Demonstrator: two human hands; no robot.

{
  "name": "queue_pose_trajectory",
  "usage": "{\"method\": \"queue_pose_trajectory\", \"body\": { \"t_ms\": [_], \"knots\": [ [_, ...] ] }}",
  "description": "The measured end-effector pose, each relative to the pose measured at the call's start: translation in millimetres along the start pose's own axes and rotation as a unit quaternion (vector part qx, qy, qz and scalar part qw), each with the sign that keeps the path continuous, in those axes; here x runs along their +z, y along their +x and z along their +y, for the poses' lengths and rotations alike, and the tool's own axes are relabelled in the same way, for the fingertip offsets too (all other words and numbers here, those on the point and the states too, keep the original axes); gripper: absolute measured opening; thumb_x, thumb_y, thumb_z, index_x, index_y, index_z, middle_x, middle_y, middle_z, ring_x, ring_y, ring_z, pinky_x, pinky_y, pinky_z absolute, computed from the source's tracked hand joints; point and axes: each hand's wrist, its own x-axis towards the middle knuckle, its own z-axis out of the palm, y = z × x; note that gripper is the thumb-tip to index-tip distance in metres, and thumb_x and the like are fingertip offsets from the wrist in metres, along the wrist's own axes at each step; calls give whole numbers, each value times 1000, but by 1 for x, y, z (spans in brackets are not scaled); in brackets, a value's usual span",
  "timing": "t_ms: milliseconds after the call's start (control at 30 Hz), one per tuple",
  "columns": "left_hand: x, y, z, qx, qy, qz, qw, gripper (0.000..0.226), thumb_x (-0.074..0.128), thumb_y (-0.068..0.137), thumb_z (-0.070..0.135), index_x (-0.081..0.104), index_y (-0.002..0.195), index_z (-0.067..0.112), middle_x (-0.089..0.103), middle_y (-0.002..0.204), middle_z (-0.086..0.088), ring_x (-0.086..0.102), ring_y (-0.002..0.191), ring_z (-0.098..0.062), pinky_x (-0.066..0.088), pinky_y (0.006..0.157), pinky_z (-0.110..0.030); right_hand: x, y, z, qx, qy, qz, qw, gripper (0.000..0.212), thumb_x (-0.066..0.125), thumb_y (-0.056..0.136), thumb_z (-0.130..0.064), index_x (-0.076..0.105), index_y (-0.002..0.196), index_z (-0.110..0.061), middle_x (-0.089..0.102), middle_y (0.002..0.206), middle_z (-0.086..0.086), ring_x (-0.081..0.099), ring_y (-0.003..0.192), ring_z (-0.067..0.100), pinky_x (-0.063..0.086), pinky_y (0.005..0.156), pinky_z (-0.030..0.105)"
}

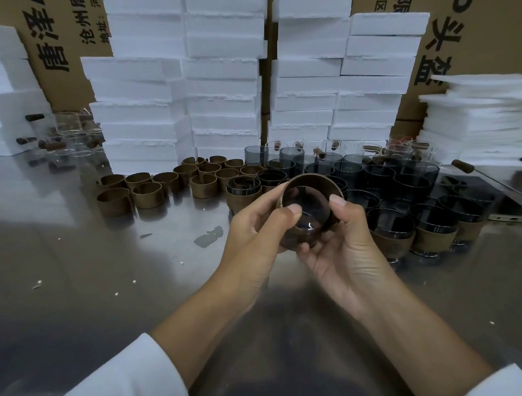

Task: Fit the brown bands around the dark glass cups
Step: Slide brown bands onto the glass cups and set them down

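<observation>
Fingers (293,211) of left hand (257,232) and right hand (346,245) pinch brown ring-shaped band (293,242), thumbs on rim | round dark glass cup (306,215) inside it, between both thumbs | glass likely slick, fragile, light; band stiffish; grip sidewalls

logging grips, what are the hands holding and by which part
The left hand and right hand together hold one dark glass cup by its brown band: thumbs on opposite rim sides, fingers underneath.
</observation>
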Motion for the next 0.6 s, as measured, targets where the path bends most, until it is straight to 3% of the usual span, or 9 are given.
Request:
{"method": "queue_pose_trajectory", "body": {
  "t_ms": [133, 300, 600],
  "knots": [
    [4, -1, -4, 2, -1, 17, 1000, 27, 52, 81, 29, 74, 98, 29, 75, 95, -2, 70, 94, -15, 57, 73, -28, 0, 0, 0, -3, -15, 16, 1000, 40, 70, 54, -38, 68, 86, -15, 71, 73, 5, 68, 61, 10, 50, 46, 18],
    [6, -2, -5, 4, 2, 29, 1000, 26, 51, 82, 33, 75, 90, 38, 75, 88, 7, 70, 89, -5, 55, 68, -20, 2, -1, 2, -5, -22, 22, 999, 50, 70, 48, -44, 67, 89, -15, 72, 71, 3, 68, 60, 10, 50, 45, 18],
    [5, -1, -3, -9, 6, 41, 999, 27, 49, 81, 34, 75, 87, 37, 74, 86, 8, 69, 88, -4, 54, 65, -18, 3, 0, 6, -11, -24, 45, 999, 54, 71, 45, -46, 67, 89, -16, 73, 72, 3, 69, 60, 10, 49, 45, 18]
  ]
}}
